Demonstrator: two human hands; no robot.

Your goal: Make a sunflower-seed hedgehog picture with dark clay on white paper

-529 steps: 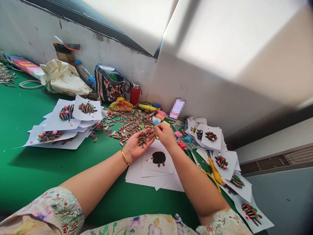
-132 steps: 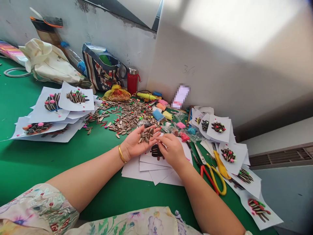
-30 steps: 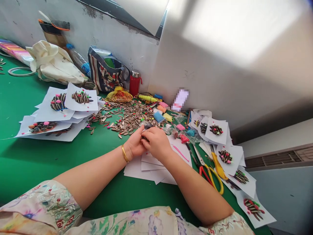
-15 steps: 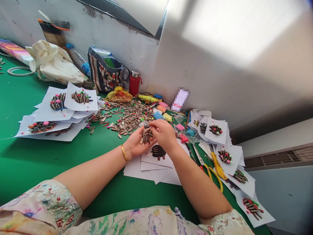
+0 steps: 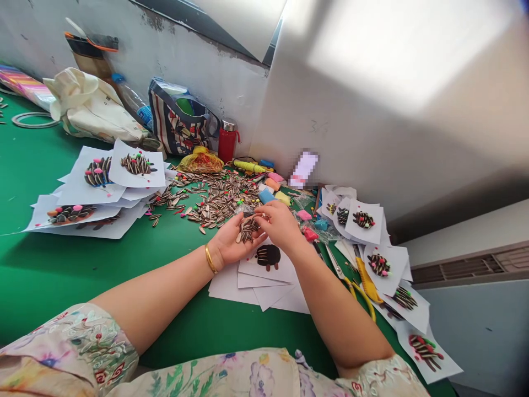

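Striped sunflower seeds (image 5: pixel 247 230) lie heaped in the cupped palm of my left hand (image 5: pixel 227 242), which is turned upward. Bent over this heap, my right hand (image 5: pixel 280 225) has its thumb and fingers pinched together at the seeds; whatever is between the fingertips is too small to make out. Just below both hands, a white sheet (image 5: pixel 270 271) tops a small paper stack. On it is a dark hedgehog-like clay shape (image 5: pixel 268 256) with a few pale seeds across its left part. My right hand partly covers the sheet.
Loose seeds (image 5: pixel 223 196) spread beyond my hands, with coloured clay (image 5: pixel 268 196) beside them. Yellow-handled scissors (image 5: pixel 355 292) lie at right. Finished-looking seed pictures are stacked at left (image 5: pixel 95 187) and right (image 5: pixel 382 267). A red flask (image 5: pixel 227 142) and striped bag (image 5: pixel 177 121) stand behind.
My right hand has shifted slightly, its fingertips now a little to the right and lower over the seeds. My left hand stays nearly still.
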